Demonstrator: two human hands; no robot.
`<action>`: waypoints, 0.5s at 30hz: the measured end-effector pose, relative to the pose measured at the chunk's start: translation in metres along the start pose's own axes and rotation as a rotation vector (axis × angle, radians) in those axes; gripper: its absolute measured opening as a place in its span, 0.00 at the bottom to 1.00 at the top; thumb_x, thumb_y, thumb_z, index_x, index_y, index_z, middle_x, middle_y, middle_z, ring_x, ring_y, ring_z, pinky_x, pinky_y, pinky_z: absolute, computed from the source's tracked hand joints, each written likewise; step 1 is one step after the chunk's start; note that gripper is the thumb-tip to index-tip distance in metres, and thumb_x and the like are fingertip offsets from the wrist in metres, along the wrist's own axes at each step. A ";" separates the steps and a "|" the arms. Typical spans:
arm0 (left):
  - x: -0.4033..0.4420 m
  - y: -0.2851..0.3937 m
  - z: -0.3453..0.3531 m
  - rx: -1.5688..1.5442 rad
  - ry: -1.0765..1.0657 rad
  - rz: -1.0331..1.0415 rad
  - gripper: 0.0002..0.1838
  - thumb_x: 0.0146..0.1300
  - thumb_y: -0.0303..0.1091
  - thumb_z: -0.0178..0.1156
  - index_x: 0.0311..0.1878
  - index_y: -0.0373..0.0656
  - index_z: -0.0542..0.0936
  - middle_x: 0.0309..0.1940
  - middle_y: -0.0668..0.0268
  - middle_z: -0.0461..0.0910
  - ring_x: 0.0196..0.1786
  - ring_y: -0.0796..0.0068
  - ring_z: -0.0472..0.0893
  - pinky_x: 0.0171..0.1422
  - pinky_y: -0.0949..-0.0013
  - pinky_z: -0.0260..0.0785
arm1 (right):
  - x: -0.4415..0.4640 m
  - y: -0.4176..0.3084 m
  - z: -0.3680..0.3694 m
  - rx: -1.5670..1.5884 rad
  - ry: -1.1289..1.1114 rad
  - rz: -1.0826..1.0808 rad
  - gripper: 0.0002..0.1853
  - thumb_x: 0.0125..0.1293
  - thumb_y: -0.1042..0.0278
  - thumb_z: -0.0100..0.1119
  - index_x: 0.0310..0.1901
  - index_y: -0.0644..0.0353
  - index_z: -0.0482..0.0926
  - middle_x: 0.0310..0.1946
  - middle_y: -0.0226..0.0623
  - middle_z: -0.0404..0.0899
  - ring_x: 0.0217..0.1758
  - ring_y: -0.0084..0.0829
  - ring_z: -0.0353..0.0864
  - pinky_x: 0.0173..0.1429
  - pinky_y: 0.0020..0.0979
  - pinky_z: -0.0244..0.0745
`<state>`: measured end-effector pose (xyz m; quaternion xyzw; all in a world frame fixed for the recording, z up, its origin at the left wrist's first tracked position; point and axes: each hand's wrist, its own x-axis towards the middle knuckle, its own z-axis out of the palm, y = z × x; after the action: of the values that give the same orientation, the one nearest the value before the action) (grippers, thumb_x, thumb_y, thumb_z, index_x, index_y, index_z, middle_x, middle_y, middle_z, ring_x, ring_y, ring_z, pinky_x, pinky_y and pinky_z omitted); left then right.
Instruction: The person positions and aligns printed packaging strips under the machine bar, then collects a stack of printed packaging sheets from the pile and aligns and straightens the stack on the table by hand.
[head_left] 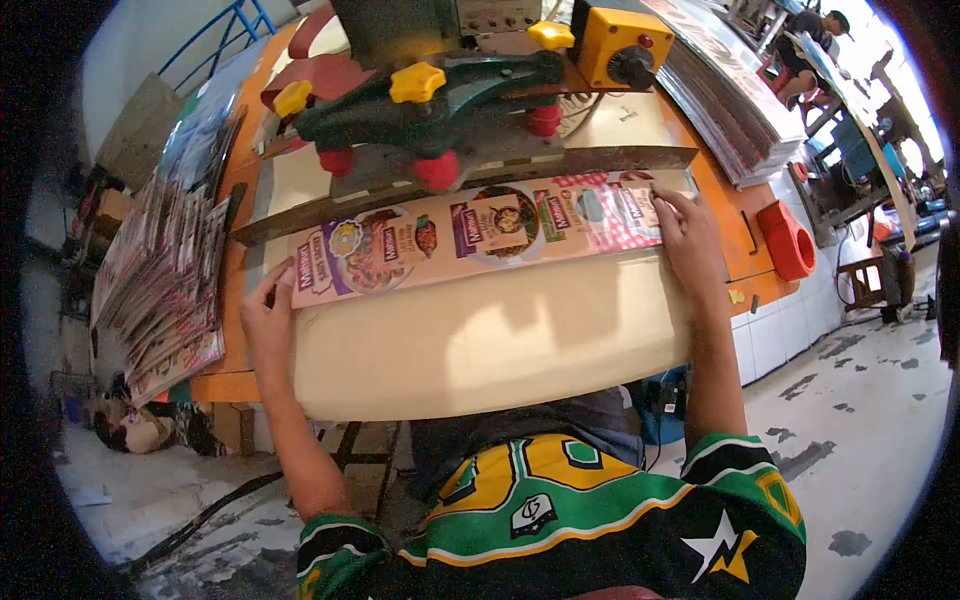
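A long pink printed strip [440, 243] with food pictures lies across the cream work board [480, 340], its far edge along a metal bar [400, 196]. My left hand [268, 318] grips the strip's left end, with the thumb by the corner. At the opposite end my right hand [688, 236] is closed on the right edge, fingers partly curled over it. Beyond the bar stands a dark green machine [470, 90] with yellow star knobs [417, 83] and red feet [436, 170].
Left of the board, a leaning stack of printed sheets [160, 280] is piled up. Another stack [730, 100] sits at the back right. A red-orange roll-shaped object [786, 240] rests on the right table edge, near a hex key [749, 232]. A person [805, 55] sits far right.
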<state>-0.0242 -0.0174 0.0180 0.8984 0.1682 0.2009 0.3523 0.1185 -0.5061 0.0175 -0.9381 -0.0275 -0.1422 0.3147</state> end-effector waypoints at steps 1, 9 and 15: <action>-0.007 0.002 0.000 0.007 -0.009 -0.025 0.18 0.71 0.41 0.57 0.57 0.39 0.82 0.45 0.59 0.85 0.44 0.75 0.79 0.51 0.72 0.69 | -0.003 0.007 -0.001 0.042 -0.031 0.016 0.15 0.69 0.62 0.57 0.54 0.53 0.84 0.34 0.51 0.76 0.41 0.45 0.79 0.49 0.41 0.72; -0.041 -0.003 -0.005 -0.013 -0.014 -0.022 0.21 0.61 0.32 0.66 0.59 0.47 0.82 0.32 0.70 0.70 0.35 0.80 0.70 0.39 0.76 0.64 | -0.028 -0.004 -0.007 0.022 -0.015 -0.018 0.16 0.71 0.64 0.54 0.58 0.49 0.82 0.32 0.46 0.75 0.38 0.40 0.77 0.49 0.38 0.71; -0.036 0.001 -0.005 -0.029 -0.009 -0.045 0.20 0.60 0.31 0.67 0.57 0.47 0.84 0.32 0.69 0.71 0.34 0.79 0.71 0.38 0.75 0.64 | -0.037 -0.024 -0.002 -0.156 0.097 -0.023 0.15 0.72 0.64 0.53 0.56 0.46 0.83 0.29 0.41 0.72 0.33 0.36 0.75 0.43 0.37 0.71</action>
<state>-0.0574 -0.0314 0.0133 0.8902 0.1841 0.1912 0.3704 0.0788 -0.4866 0.0226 -0.9513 -0.0118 -0.1930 0.2400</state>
